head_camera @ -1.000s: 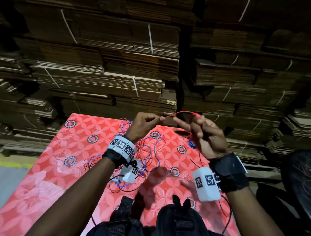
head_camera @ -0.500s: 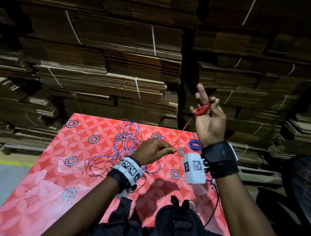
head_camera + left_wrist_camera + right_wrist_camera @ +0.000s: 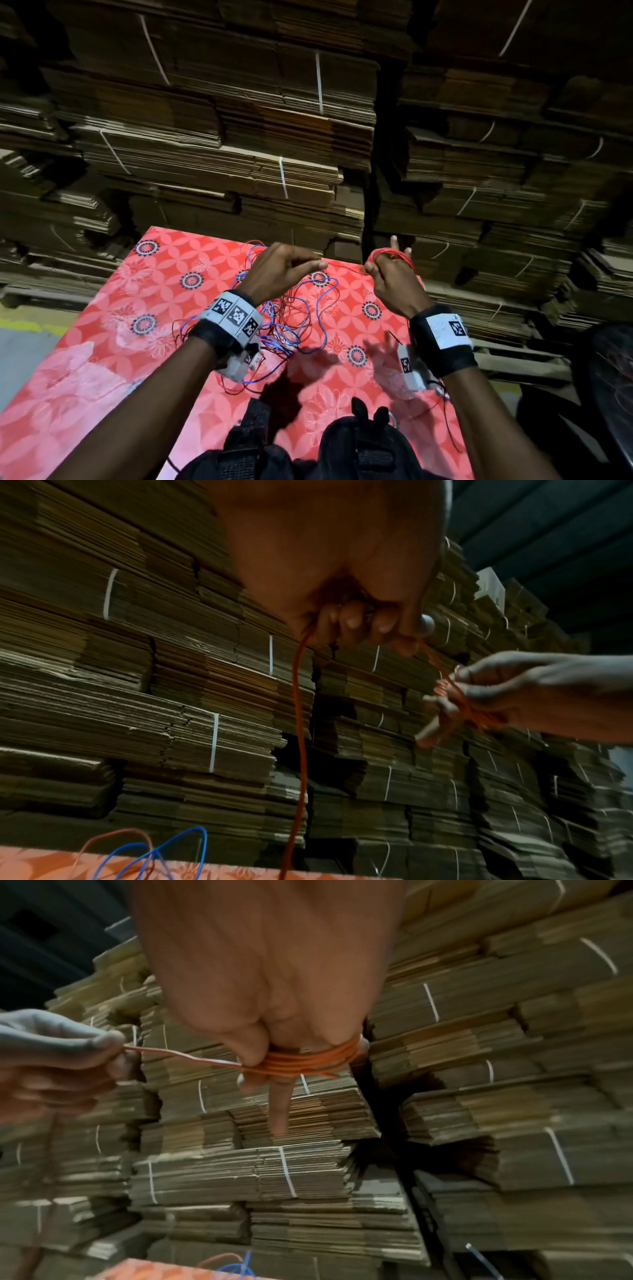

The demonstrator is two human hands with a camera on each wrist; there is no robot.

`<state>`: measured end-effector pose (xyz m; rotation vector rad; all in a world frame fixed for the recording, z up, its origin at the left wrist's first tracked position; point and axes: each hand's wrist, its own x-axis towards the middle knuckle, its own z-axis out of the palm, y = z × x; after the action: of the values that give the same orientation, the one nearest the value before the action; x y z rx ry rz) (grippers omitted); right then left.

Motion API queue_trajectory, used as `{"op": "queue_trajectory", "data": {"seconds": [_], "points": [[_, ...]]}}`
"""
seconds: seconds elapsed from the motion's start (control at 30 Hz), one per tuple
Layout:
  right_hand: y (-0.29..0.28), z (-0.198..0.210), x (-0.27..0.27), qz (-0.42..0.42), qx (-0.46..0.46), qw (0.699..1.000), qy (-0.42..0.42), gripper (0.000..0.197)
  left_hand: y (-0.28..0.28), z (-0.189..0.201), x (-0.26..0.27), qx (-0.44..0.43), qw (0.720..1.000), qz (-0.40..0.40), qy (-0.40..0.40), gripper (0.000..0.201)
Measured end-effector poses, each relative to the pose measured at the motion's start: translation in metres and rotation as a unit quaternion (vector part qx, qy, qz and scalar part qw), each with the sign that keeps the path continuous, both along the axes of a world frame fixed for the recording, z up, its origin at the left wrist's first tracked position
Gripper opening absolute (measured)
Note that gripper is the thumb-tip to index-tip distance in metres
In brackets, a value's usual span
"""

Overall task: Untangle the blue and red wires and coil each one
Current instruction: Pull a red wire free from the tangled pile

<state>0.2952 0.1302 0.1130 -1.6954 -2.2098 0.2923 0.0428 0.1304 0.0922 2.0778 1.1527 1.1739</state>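
The red wire (image 3: 346,269) runs taut between my two hands above the table. My left hand (image 3: 320,264) pinches it between thumb and fingertips, and from that hand (image 3: 359,626) the red wire (image 3: 301,723) hangs down to the tangle. My right hand (image 3: 376,270) carries several red loops (image 3: 390,253) wound round its fingers. In the right wrist view the loops (image 3: 308,1058) cross the fingers (image 3: 281,1110), with the thumb pressing on them. The blue wire (image 3: 318,294) lies loose on the cloth, mixed with slack red wire under my left wrist.
The table carries a red flowered cloth (image 3: 102,342). Tall stacks of strapped flat cardboard (image 3: 239,154) rise right behind its far edge. A black bag (image 3: 359,455) sits at the near edge, and a dark chair (image 3: 599,394) stands at the right.
My left hand has risen from near the cloth to the level of the right hand. My right hand has dropped and turned over, with the red loops still round its fingers.
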Motion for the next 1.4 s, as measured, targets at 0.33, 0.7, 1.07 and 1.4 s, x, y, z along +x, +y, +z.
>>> {"op": "queue_trajectory", "data": {"seconds": [0.33,0.7,1.07,1.4], "points": [[-0.042,0.042,-0.014,0.162,-0.247,0.925,0.24,0.031,0.023,0.038,0.002,0.0,0.994,0.026,-0.106,0.027],[-0.041,0.072,-0.008,0.259,-0.261,0.564,0.739,0.013,0.024,0.026,0.051,-0.047,0.992,-0.053,-0.109,0.035],[-0.027,0.083,0.003,0.086,-0.015,0.517,0.851,0.017,-0.025,-0.049,0.067,-0.146,0.986,-0.079,0.01,0.046],[-0.018,0.05,0.006,-0.082,0.177,0.723,0.662,0.017,-0.022,-0.032,0.017,-0.004,0.995,-0.032,0.094,0.041]]}}
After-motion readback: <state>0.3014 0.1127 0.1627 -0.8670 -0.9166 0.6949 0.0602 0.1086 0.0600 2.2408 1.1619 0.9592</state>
